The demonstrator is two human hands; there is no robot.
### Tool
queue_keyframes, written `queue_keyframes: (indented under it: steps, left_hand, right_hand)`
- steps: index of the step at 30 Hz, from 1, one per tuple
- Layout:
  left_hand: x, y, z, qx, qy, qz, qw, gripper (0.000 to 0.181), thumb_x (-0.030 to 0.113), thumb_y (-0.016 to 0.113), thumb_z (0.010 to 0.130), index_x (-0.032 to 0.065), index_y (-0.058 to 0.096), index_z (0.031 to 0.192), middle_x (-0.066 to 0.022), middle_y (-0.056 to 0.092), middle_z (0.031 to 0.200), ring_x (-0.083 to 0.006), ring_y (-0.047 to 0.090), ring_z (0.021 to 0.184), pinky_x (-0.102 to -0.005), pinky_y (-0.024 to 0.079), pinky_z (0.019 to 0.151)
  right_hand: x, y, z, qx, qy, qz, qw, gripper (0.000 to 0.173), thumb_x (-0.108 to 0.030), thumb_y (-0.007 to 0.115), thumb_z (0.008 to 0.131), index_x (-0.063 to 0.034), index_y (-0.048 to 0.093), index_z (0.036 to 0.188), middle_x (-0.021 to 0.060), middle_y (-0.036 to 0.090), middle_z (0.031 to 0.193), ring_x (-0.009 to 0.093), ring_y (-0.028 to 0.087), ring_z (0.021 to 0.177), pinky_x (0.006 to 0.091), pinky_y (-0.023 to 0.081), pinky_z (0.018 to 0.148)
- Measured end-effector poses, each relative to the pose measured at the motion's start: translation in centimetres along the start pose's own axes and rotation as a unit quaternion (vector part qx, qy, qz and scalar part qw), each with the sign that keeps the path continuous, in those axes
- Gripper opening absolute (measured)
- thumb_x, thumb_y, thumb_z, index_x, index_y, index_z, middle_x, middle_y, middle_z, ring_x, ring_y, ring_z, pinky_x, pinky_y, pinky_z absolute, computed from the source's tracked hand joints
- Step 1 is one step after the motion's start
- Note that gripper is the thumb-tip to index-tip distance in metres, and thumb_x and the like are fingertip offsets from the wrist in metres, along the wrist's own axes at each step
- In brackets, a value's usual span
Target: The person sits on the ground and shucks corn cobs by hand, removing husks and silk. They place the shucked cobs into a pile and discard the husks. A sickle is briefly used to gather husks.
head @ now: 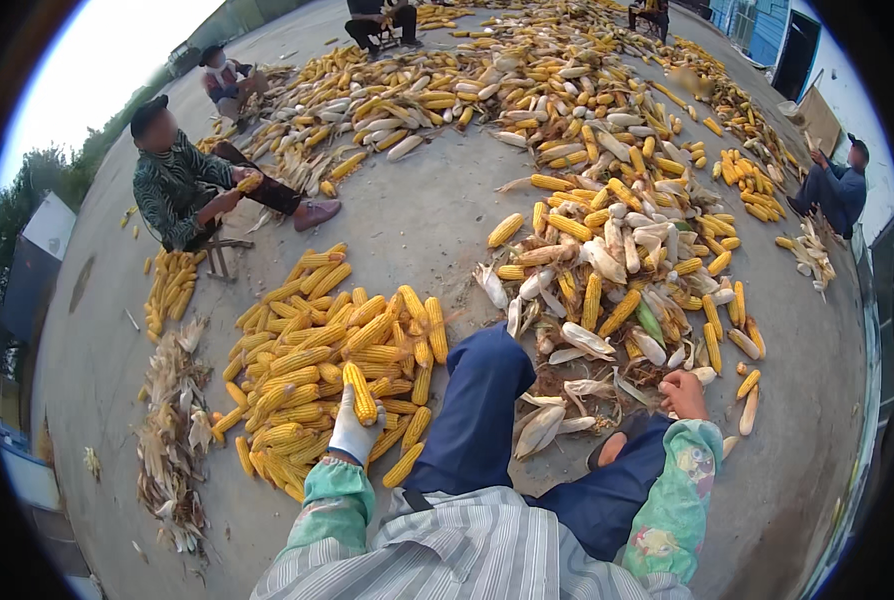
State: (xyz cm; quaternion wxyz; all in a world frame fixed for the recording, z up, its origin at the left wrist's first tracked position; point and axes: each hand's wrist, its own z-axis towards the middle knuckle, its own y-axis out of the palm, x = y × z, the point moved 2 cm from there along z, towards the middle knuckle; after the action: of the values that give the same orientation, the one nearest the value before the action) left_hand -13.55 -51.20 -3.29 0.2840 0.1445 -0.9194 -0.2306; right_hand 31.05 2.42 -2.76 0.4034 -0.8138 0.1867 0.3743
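Observation:
My left hand (355,431), in a white glove, grips a husked yellow ear of corn (358,391). It is held over the near edge of a pile of husked corn ears (297,375) to my left. My bare right hand (685,395) is at the near right edge of a mixed heap of corn (597,277), where yellow ears and ears in pale husks lie together. Its fingers are curled close to a pale husked-over ear (704,375); whether they touch it or hold anything cannot be made out.
Dry husks (173,442) lie in a strip at the left. A person in a patterned top (181,180) sits on a low stool (226,255), holding an ear. Another person (833,187) sits at the far right. More corn (432,82) spreads across the concrete (417,202) behind.

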Motion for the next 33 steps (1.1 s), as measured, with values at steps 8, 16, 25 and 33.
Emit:
queue_keyframes:
  steps: [8,16,25,33]
  left_hand:
    - [-6.1,-17.9,-5.3,0.278,0.071,-0.06,0.956,0.057,0.06,0.065,0.1,0.011,0.058,0.129,-0.0133,0.066,0.092,-0.0274,0.064,0.069,-0.0389,0.055,0.061]
    - [4.2,-20.4,0.1,0.365,0.207,-0.004,0.908,0.042,0.049,0.072,0.1,0.0121,0.064,0.116,-0.0063,0.068,0.093,-0.0194,0.066,0.07,-0.0309,0.054,0.054]
    - [17.3,-16.1,3.3,0.483,0.469,0.23,0.702,0.047,0.03,0.072,0.101,0.0045,0.061,0.138,-0.0146,0.072,0.116,-0.0253,0.071,0.096,-0.0354,0.057,0.081]
    - [19.8,-20.3,10.2,0.547,0.278,0.502,0.609,0.043,0.014,0.067,0.095,0.0098,0.067,0.137,-0.019,0.074,0.127,-0.0358,0.069,0.121,-0.0452,0.053,0.104]
  right_hand:
    - [-3.3,1.5,0.5,-0.045,-0.031,-0.068,0.996,0.02,-0.009,0.068,0.094,0.0061,0.068,0.106,0.0123,0.072,0.085,0.018,0.068,0.055,0.0306,0.05,0.047]
    - [-3.1,1.7,1.4,-0.043,-0.033,-0.067,0.996,0.022,-0.01,0.071,0.094,0.0062,0.068,0.109,0.0134,0.072,0.087,0.018,0.068,0.056,0.031,0.051,0.048]
    - [-3.5,1.8,0.5,-0.045,-0.032,-0.067,0.996,0.016,-0.008,0.07,0.091,0.0055,0.068,0.099,0.0114,0.07,0.078,0.018,0.069,0.057,0.0326,0.051,0.049]
    - [-3.2,1.8,0.5,-0.043,-0.038,-0.086,0.995,0.016,-0.005,0.069,0.091,0.0082,0.067,0.099,0.0133,0.069,0.079,0.02,0.069,0.059,0.0338,0.055,0.052]
